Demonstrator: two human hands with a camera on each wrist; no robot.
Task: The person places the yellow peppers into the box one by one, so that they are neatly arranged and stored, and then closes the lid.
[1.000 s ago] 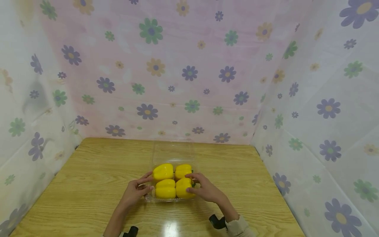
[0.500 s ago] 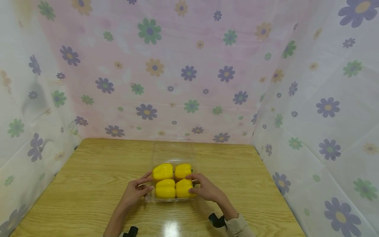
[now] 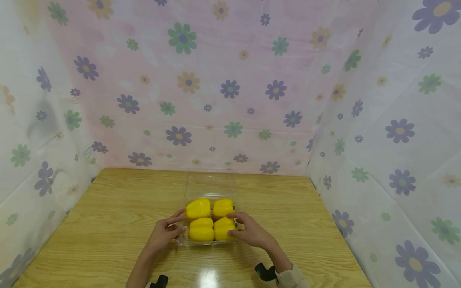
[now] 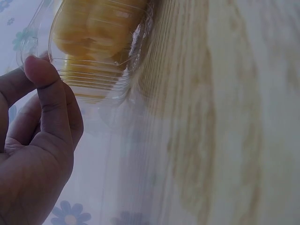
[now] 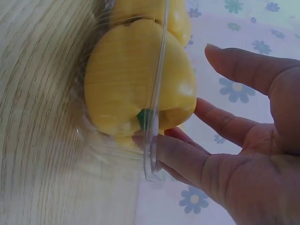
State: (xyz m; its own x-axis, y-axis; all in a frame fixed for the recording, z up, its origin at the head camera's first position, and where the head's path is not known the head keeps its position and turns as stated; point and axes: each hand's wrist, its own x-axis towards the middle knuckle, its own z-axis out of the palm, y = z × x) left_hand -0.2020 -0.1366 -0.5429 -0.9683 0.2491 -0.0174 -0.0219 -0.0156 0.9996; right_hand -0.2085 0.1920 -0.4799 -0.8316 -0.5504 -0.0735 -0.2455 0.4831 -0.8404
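Yellow bell peppers lie two by two in a clear plastic clamshell box (image 3: 203, 243) on the table. My left hand (image 3: 162, 233) pinches the box's left rim between thumb and fingers, beside the front-left pepper (image 3: 201, 230) and back-left pepper (image 3: 198, 209). At the right end, my right hand (image 3: 253, 231) has its fingers spread around the front-right pepper (image 3: 222, 229). The right wrist view shows a fingertip against that pepper (image 5: 136, 79) near its green stem, with the thumb held apart. Behind it sits the back-right pepper (image 3: 223, 208).
The box's clear lid (image 3: 210, 183) lies open toward the back. Bare wood-grain table (image 3: 126, 208) extends on both sides. Flower-patterned cloth (image 3: 201, 100) hangs behind the table and along its sides.
The front-right pepper has turned and sunk slightly into its place in the box, and its stem shows less. My right hand has shifted slightly with it; my left hand has stayed put.
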